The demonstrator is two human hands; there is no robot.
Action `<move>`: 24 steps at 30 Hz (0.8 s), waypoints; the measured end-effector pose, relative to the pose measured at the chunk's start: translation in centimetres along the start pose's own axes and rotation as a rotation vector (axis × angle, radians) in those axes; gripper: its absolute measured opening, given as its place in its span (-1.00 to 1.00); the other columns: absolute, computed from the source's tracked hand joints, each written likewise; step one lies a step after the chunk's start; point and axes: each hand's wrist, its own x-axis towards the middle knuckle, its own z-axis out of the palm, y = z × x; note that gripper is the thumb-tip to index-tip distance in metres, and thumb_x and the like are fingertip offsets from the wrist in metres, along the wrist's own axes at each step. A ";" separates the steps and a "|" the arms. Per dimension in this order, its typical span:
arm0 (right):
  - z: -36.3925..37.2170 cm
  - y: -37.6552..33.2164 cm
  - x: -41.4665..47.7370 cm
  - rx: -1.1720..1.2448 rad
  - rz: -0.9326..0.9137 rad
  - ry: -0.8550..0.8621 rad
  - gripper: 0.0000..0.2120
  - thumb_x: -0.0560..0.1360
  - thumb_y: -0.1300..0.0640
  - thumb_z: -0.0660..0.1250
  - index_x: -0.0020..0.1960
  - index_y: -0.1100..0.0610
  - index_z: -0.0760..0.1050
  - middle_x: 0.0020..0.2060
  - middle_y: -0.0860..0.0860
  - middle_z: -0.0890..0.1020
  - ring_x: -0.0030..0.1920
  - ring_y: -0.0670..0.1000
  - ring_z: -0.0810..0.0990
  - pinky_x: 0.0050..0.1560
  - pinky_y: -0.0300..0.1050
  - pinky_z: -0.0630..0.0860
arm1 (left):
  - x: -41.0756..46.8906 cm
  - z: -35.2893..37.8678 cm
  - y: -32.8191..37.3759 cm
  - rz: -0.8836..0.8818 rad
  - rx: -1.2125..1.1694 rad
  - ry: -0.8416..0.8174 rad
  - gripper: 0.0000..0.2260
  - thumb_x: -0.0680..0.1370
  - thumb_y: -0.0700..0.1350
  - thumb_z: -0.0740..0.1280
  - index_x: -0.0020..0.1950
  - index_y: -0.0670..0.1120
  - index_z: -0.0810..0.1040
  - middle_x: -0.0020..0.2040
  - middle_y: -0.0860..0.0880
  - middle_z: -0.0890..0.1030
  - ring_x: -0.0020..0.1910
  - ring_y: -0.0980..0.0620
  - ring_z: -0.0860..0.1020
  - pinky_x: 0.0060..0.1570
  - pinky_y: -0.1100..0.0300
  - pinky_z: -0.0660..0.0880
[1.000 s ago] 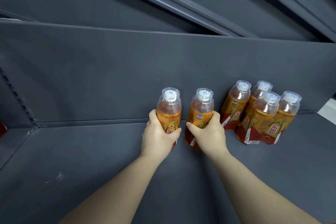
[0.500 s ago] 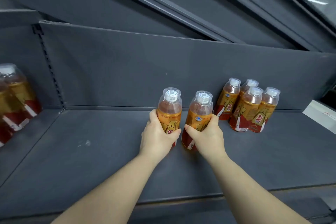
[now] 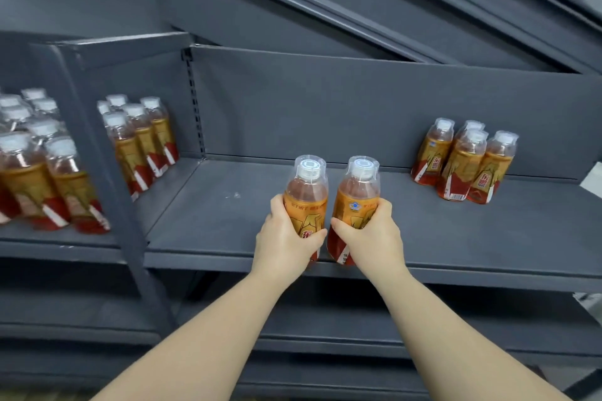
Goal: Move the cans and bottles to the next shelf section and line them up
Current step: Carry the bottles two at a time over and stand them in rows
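Left bottle (image 3: 306,192), L hand (image 3: 286,241); right bottle (image 3: 358,195), R hand (image 3: 371,238) (grip snug)

grey shelf (image 3: 228,231) | 4 btls (image 3: 462,166) rear R | btl rows (image 3: 140,143) on L section (image 3: 58,239)

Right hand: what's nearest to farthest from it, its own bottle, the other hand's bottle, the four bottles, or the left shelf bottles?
1. Its own bottle, gripped in the right hand.
2. The other bottle, held in the left hand, just beside it.
3. The four bottles, back right on the shelf.
4. The left shelf bottles, far left, in the next section.
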 end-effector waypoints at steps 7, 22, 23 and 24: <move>2.5 -2.7 -4.7 -0.001 -0.033 -0.057 -0.45 0.43 -0.11 0.51 0.16 -0.07 0.19 -0.02 -0.10 0.48 -0.02 -0.02 0.53 -0.08 -0.11 0.51 | -3.7 -5.4 -2.7 -0.011 -0.005 0.063 -0.31 0.43 0.13 0.53 0.39 0.11 0.18 0.12 0.16 0.46 0.08 0.10 0.51 0.05 0.17 0.52; 15.7 -12.0 -17.2 0.048 -0.084 -0.216 -0.50 0.44 -0.08 0.51 0.15 -0.05 0.24 -0.09 -0.16 0.53 -0.12 -0.18 0.52 -0.25 -0.25 0.45 | -9.8 -22.1 -14.3 -0.134 -0.001 0.158 -0.36 0.40 0.14 0.54 0.30 0.15 0.21 0.09 0.17 0.50 0.07 0.08 0.53 0.02 0.14 0.53; 16.8 -12.8 -18.3 0.042 -0.089 -0.230 -0.50 0.44 -0.08 0.51 0.15 -0.05 0.24 -0.09 -0.17 0.52 -0.13 -0.18 0.52 -0.25 -0.24 0.46 | -10.3 -23.4 -15.2 -0.139 0.002 0.168 -0.35 0.40 0.15 0.54 0.31 0.14 0.21 0.10 0.16 0.50 0.07 0.07 0.53 0.04 0.11 0.54; 17.8 -13.6 -19.3 0.035 -0.094 -0.241 -0.49 0.44 -0.09 0.51 0.16 -0.06 0.23 -0.09 -0.18 0.51 -0.13 -0.17 0.52 -0.23 -0.24 0.47 | -10.7 -24.7 -16.2 -0.144 0.008 0.178 -0.34 0.40 0.14 0.54 0.33 0.13 0.21 0.10 0.15 0.50 0.07 0.07 0.53 0.06 0.09 0.55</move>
